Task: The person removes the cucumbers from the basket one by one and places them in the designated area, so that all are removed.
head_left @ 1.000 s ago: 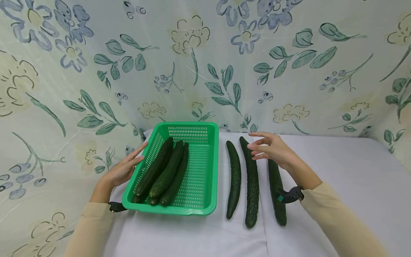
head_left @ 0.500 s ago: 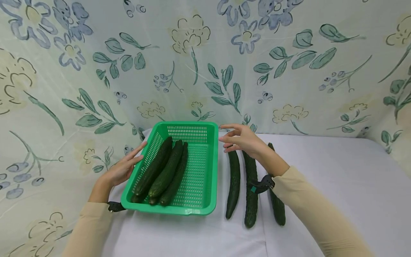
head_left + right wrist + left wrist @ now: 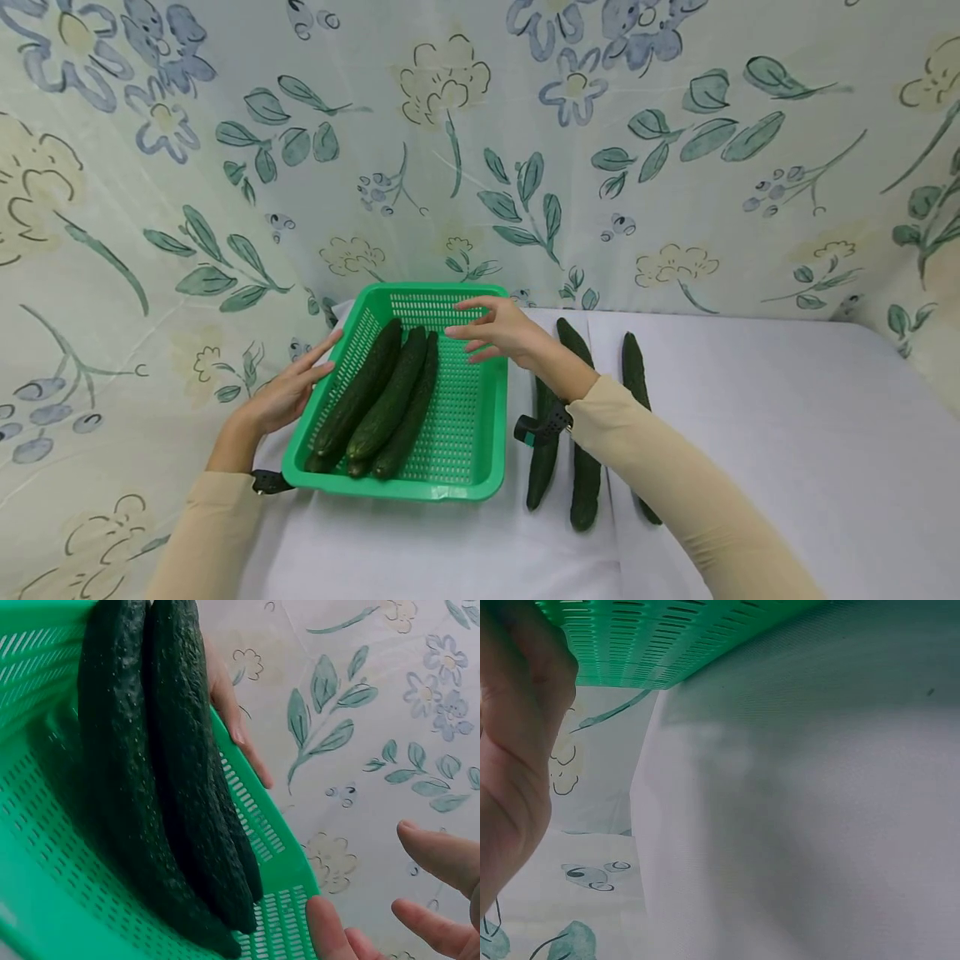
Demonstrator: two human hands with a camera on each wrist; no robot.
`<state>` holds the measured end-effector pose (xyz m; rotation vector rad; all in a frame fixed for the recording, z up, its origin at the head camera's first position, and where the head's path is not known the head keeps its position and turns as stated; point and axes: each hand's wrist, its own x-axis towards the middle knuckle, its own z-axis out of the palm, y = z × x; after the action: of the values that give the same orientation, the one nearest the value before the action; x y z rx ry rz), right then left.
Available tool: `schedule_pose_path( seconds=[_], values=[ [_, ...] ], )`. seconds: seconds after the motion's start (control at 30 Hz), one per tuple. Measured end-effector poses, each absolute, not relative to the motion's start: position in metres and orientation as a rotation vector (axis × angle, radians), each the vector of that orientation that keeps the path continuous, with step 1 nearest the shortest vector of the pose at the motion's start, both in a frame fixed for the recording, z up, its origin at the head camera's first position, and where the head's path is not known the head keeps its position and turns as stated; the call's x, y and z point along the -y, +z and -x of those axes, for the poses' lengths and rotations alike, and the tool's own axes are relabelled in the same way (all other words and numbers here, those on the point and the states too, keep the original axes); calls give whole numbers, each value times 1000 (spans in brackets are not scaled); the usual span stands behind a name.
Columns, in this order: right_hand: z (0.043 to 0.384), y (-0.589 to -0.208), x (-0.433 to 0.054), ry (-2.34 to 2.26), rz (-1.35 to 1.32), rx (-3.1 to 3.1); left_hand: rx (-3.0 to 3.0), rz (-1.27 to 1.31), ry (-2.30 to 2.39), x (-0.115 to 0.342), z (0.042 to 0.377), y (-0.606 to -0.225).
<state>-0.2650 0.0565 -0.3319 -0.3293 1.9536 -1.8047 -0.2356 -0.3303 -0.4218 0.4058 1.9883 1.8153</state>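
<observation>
A green plastic basket (image 3: 491,433) holds several dark green cucumbers (image 3: 390,400), heaped along its left side. My left hand (image 3: 281,400) rests against the basket's left rim with its fingers extended. In the left wrist view that hand lies beside the slotted basket wall (image 3: 630,645); its fingertips are out of sight there. Over the basket's far right part hovers my right hand (image 3: 501,332), fingers loosely spread with nothing between them. The right wrist view shows its fingers (image 3: 327,930) apart from the cucumbers (image 3: 120,750) in the basket.
Right of the basket, three more cucumbers lie roughly parallel on the white cloth: a near one (image 3: 542,475), a middle one (image 3: 585,492) and a far right one (image 3: 633,371). My right forearm crosses above them. A floral curtain (image 3: 555,125) hangs behind and to the left.
My right hand has moved left, from above the loose cucumbers to above the basket, without anything in it. My left hand and the basket have stayed in place.
</observation>
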Motion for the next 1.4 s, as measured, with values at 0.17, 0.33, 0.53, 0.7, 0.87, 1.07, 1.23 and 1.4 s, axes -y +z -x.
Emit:
schedule_pose_path(
  seconds=[0.17,0.33,0.53,0.7,0.87,1.07,1.23,1.4],
  values=[
    [269,-336,-32,-1786,258,-1924,-1993,-419,1811,331,236,-421],
    [271,-345,-10,-1732,206,-1940,-1967,-428,1824,329,237,-422],
    [267,-354,14,-1694,172,-1942,-1979,-414,1818,327,237,-424],
    [262,-359,30,-1689,117,-1980,-1984,-411,1821,326,238,-425],
    [260,-366,41,-1694,60,-2002,-2005,-400,1808,326,238,-426],
    [260,-376,46,-1726,24,-1979,-2000,-411,1811,327,236,-426],
    [261,-382,47,-1725,14,-1966,-1996,-416,1815,326,236,-426],
    [264,-385,51,-1666,56,-2038,-2019,-377,1812,327,236,-426]
  ],
)
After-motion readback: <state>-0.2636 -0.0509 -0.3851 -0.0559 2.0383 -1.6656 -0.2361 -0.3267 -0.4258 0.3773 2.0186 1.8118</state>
